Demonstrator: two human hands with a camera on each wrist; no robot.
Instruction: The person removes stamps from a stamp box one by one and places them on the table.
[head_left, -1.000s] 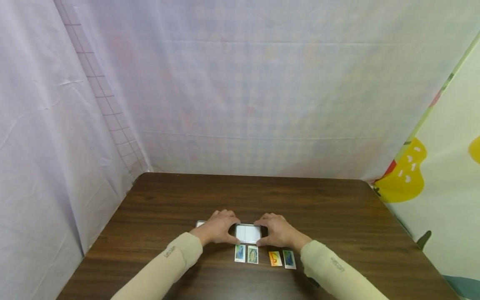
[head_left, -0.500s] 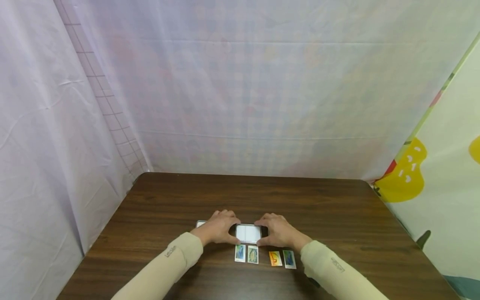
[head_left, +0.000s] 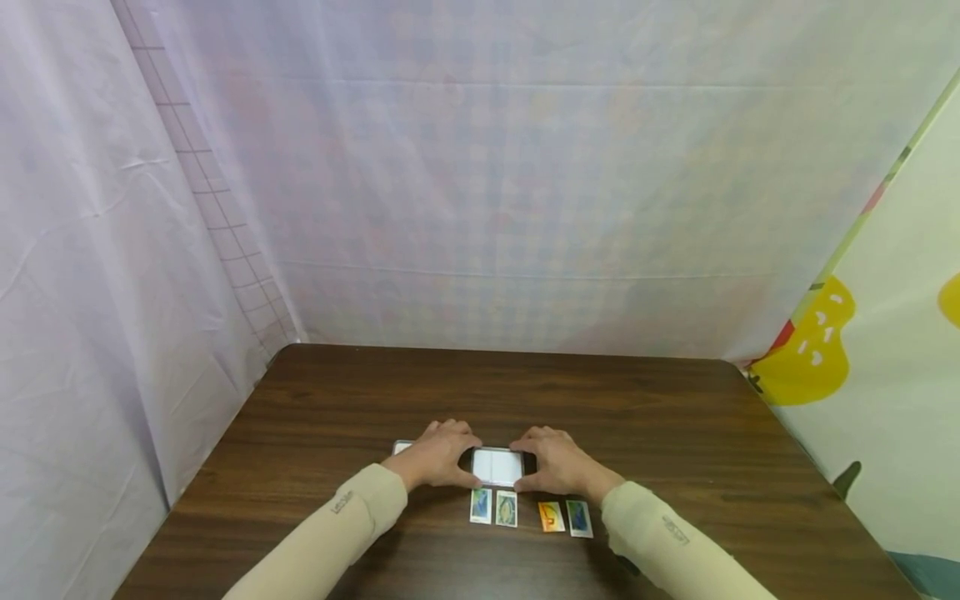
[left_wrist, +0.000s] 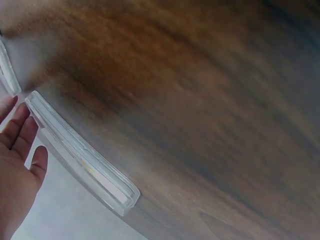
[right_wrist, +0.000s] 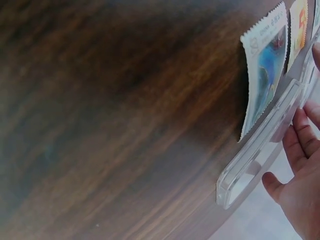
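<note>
A clear plastic case (head_left: 497, 467) with a white inside lies flat on the table between my two hands. My left hand (head_left: 444, 455) holds its left end, thumb at the near corner and fingers at the far one. Its right end is held likewise by my right hand (head_left: 557, 463). Several stamps with toothed edges lie just in front: a blue-green one (head_left: 481, 506), a greenish one with an oval (head_left: 506, 508), an orange one (head_left: 551, 517) and a dark blue-green one (head_left: 579, 518).
A second clear case (left_wrist: 82, 155) lies beneath my left wrist, mostly covered in the head view. Another clear case (right_wrist: 260, 142) sits under my right hand. The brown wooden table (head_left: 480, 387) ends at hanging white curtains (head_left: 495, 183).
</note>
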